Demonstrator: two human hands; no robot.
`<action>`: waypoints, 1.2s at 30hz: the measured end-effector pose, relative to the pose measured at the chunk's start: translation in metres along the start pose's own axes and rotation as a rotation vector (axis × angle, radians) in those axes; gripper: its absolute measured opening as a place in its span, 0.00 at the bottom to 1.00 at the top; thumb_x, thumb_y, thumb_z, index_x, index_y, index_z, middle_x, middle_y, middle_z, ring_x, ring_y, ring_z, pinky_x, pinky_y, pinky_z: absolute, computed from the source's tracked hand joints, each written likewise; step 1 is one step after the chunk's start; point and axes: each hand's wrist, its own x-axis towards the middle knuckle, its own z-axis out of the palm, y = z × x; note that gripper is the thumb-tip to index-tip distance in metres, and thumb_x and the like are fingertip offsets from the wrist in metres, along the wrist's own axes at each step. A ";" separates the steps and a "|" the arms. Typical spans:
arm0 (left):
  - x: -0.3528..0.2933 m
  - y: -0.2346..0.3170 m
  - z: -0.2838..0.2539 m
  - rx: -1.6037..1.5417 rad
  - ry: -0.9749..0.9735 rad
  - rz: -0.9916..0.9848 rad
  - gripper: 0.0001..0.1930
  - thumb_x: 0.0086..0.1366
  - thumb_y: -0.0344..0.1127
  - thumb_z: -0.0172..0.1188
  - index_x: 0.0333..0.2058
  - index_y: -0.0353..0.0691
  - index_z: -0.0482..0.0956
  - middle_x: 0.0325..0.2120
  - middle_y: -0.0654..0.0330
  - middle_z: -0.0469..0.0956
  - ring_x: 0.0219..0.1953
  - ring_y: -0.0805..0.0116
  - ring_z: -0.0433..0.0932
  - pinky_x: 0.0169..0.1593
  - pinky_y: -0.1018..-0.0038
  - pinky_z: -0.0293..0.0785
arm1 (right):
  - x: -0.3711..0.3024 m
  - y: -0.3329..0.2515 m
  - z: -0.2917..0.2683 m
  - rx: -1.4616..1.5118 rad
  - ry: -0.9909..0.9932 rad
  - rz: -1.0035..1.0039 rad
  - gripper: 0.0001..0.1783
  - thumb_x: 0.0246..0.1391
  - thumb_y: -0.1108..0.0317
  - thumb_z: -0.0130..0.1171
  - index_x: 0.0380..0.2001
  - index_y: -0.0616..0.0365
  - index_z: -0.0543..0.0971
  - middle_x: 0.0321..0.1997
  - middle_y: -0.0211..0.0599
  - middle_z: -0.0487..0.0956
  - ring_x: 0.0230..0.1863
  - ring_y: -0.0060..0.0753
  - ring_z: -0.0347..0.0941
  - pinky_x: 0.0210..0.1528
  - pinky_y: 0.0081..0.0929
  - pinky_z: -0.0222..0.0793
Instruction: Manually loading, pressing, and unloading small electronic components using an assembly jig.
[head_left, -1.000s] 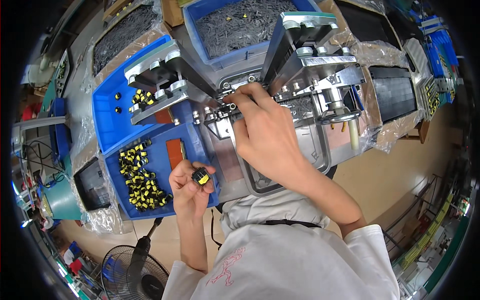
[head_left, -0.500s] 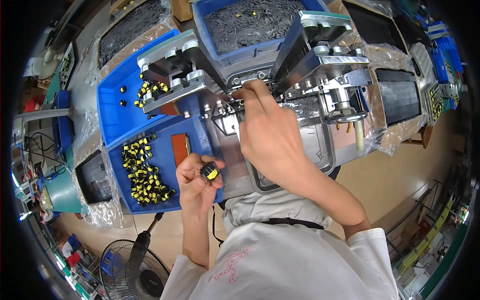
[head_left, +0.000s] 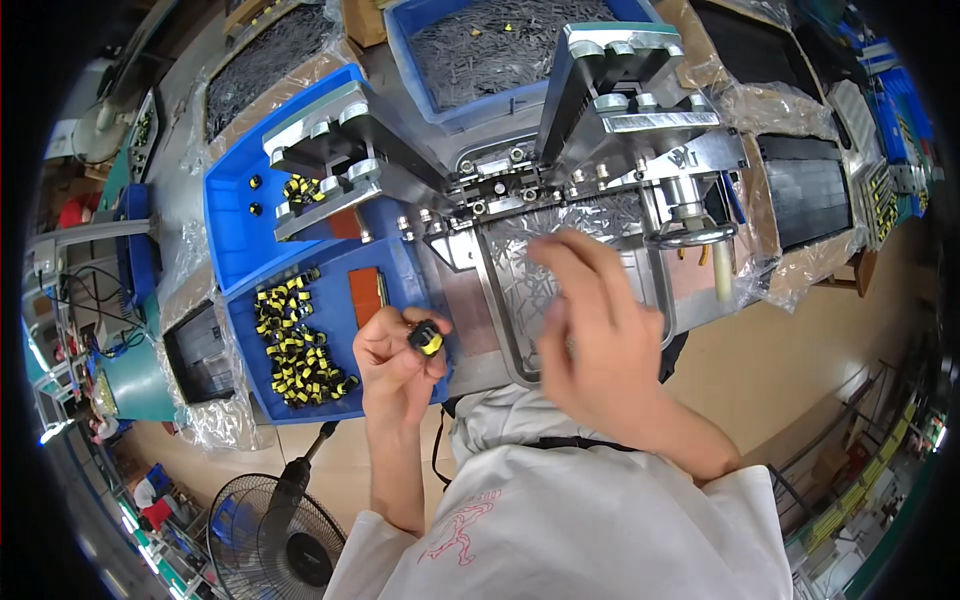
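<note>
Metal fixture: two slanted towers (head_left: 630, 125) lean apart, leaving a wedge of open room between them, and the centre clamp (head_left: 500, 189) sits low in that gap. The left tower overhangs the bins beside it and hides part of their contents.
Back bin: blue (head_left: 470, 112), filled with dark strips; its far edge is cut off by the towers and the top of the view.
Front-left bin: blue (head_left: 332, 312), its near rim passing behind the left wrist; a strip of bare bottom separates the heaped yellow-and-black pieces (head_left: 305, 365) from the block.
Metal tray: its rounded left rim (head_left: 499, 310) shows in full view, while the right hand covers much of the middle and right.
Right hand: above the tray (head_left: 605, 350), well below the clamp, with room around its fingertips; thumb and fingers stand loosely apart. It is blurred, and whether anything small is between them I cannot tell.
Left hand: raised at the bin's right edge (head_left: 393, 362), pinching one piece; its curled fingers hide that piece's far side.
Block: orange-brown (head_left: 366, 291), upright edge toward the fixture, just above the left hand.
Held piece: black and yellow (head_left: 427, 340), at the left fingertips.
Loose strips: thin, grey (head_left: 600, 214), in the tray, too small to count.
</note>
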 end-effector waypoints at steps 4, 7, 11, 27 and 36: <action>0.005 0.001 0.012 0.127 0.031 -0.055 0.10 0.57 0.24 0.69 0.33 0.31 0.76 0.41 0.35 0.81 0.23 0.66 0.81 0.26 0.76 0.79 | -0.031 0.025 -0.025 0.043 0.145 0.125 0.24 0.52 0.87 0.49 0.54 0.65 0.73 0.56 0.47 0.73 0.30 0.31 0.78 0.31 0.25 0.74; 0.009 0.004 0.024 0.256 -0.024 -0.050 0.08 0.56 0.17 0.67 0.32 0.28 0.76 0.42 0.34 0.81 0.25 0.64 0.83 0.27 0.75 0.81 | -0.042 0.051 -0.039 0.018 0.340 0.189 0.24 0.55 0.87 0.46 0.55 0.66 0.71 0.56 0.46 0.73 0.35 0.29 0.77 0.38 0.24 0.73; 0.020 -0.004 0.052 0.548 -0.008 0.044 0.09 0.55 0.18 0.67 0.32 0.29 0.74 0.40 0.33 0.81 0.21 0.65 0.81 0.22 0.75 0.79 | -0.043 0.081 -0.060 -0.130 0.534 0.358 0.23 0.58 0.83 0.45 0.58 0.66 0.69 0.57 0.43 0.73 0.45 0.30 0.75 0.48 0.27 0.70; 0.079 -0.012 0.089 2.050 -0.133 0.827 0.07 0.60 0.19 0.63 0.27 0.33 0.74 0.43 0.51 0.84 0.26 0.70 0.82 0.22 0.78 0.70 | -0.041 0.137 -0.057 0.258 0.255 0.759 0.22 0.66 0.75 0.43 0.63 0.56 0.66 0.35 0.32 0.75 0.27 0.17 0.67 0.29 0.18 0.63; 0.080 -0.014 0.094 2.053 -0.206 0.757 0.05 0.59 0.20 0.63 0.29 0.30 0.75 0.47 0.50 0.82 0.20 0.67 0.79 0.19 0.74 0.70 | -0.031 0.154 -0.050 0.082 0.192 0.763 0.19 0.72 0.59 0.47 0.45 0.66 0.77 0.22 0.24 0.69 0.21 0.15 0.61 0.24 0.19 0.58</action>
